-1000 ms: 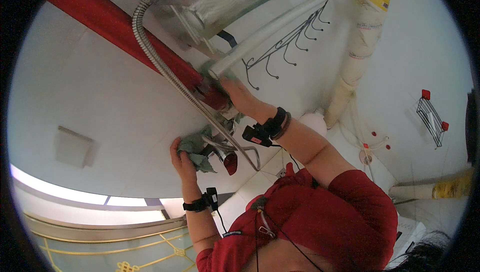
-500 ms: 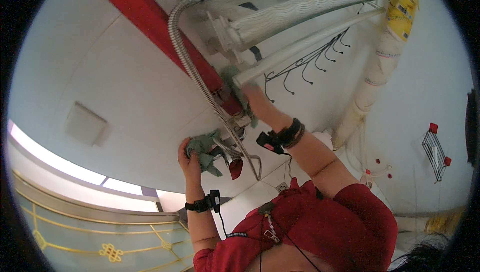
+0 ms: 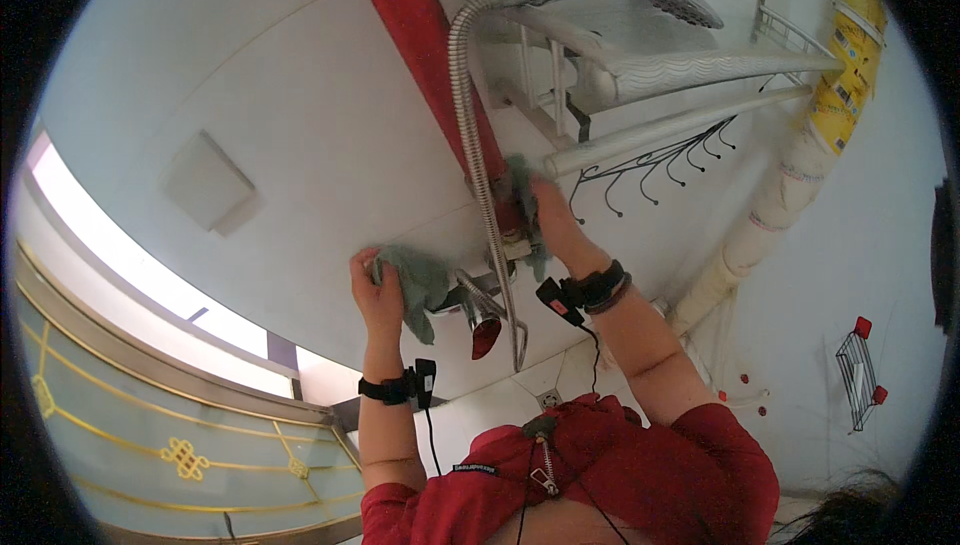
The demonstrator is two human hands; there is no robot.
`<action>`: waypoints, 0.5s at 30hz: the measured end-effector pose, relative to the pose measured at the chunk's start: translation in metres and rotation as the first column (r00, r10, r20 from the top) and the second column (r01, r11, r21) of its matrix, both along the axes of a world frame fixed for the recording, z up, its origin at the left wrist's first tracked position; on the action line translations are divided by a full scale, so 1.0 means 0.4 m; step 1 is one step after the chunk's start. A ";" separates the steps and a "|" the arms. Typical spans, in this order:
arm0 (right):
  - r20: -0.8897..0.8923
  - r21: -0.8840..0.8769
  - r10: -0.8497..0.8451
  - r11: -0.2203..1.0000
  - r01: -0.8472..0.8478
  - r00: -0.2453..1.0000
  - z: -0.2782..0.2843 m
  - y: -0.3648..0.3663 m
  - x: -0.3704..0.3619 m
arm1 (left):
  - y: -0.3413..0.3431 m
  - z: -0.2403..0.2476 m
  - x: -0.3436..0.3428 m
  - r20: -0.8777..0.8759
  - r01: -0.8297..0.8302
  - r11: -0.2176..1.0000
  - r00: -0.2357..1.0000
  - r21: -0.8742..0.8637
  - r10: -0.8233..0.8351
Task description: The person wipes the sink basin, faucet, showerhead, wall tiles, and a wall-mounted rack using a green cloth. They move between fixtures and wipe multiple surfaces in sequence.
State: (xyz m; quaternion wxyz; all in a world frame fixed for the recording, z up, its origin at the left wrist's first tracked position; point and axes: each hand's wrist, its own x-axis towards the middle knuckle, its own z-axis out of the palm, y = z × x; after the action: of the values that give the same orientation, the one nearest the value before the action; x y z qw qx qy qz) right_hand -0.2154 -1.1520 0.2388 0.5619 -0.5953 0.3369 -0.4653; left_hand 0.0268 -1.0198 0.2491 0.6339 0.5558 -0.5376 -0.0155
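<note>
My left hand [image 3: 378, 290] is closed around a green cloth [image 3: 422, 290], which hangs beside the left end of a chrome shower tap [image 3: 480, 310] with a dark red part. My right hand [image 3: 556, 220] presses another piece of green cloth [image 3: 521, 185] against the right side of a red-covered upright pipe [image 3: 420, 40], just above the tap. Its fingertips are partly hidden by the cloth. The flexible metal shower hose [image 3: 462, 95] runs down in front of the red pipe, between my two hands, and loops below the tap.
A white rack [image 3: 690, 73] with a shower head [image 3: 680, 5] above it juts out to the right of the pipe. Black hooks [image 3: 650, 165] hang beneath. A wrapped pipe [image 3: 800, 155] stands farther right, near a wire basket [image 3: 858, 375]. A window [image 3: 150, 235] lies at left.
The view has shifted, so the pipe and rack sit farther right. My right hand stays at the pipe with its cloth; my left hand still grips its cloth beside the tap.
</note>
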 end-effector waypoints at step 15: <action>0.065 -0.944 -0.459 0.260 0.204 0.886 -0.084 0.183 0.009 | 0.001 0.141 -0.010 0.571 0.051 0.981 0.818 -0.187 0.066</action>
State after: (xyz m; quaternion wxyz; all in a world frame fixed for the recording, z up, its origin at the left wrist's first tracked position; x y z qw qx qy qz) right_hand -0.2116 -1.0787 0.2050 -0.0341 -0.7694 0.1875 -0.6096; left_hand 0.0230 -1.0196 0.3054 0.4931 0.4725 -0.7003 0.2078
